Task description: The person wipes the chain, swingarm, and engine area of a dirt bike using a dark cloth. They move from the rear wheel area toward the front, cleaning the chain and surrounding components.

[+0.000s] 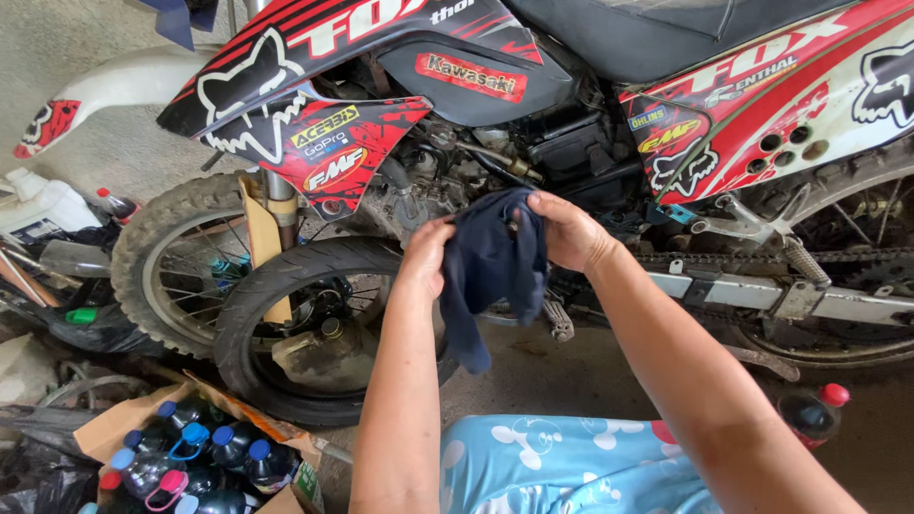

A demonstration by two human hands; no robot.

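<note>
left hand (426, 255) + right hand (568, 231): both grips closed on dark blue rag (490, 271), frame centre | dirt bike engine (495, 157) behind looks grimy, wiping judged barely begun

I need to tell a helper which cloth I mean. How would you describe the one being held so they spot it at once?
Start at the red, white and black dirt bike and look just below its engine. There the left hand and right hand hold up a dark navy cloth between them, one end hanging loose. It is the only fabric in the air; the pale blue patterned garment lies lower down.
</note>
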